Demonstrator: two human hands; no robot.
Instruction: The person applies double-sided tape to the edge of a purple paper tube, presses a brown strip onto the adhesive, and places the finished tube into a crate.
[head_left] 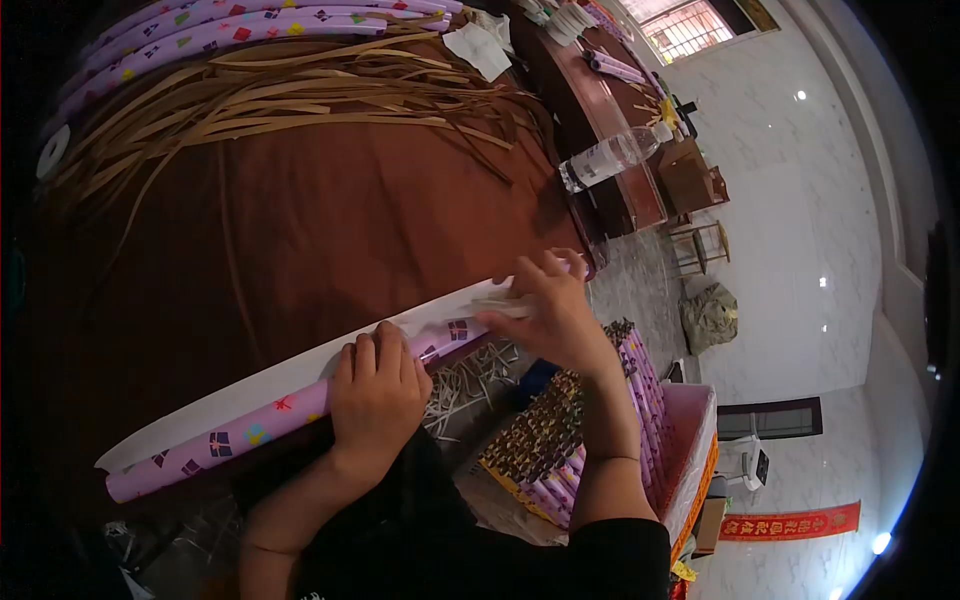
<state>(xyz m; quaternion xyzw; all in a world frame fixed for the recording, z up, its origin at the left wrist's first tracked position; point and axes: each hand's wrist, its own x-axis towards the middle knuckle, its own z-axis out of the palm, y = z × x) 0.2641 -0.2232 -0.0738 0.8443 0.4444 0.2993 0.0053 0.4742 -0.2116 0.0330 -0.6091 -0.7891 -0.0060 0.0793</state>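
A long sheet of purple gift-wrap paper (287,406), partly rolled with its white underside (240,391) showing, lies along the near table edge. My left hand (375,400) rests across the roll, its fingers laid over the paper and reaching the white side. Toward the right end of the sheet, my right hand (550,308) hovers over it with thumb and fingers apart. A pale strip (495,304) shows beside the right thumb; whether it is loose or stuck to the paper I cannot make out.
Several brown strips (330,95) and finished purple rolls (250,28) lie across the table's far side. A water bottle (612,160) stands at the table corner. Beside my right arm are a stack of gold-ended purple tubes (540,435) and a lined box (692,425). White scraps (465,385) litter the floor.
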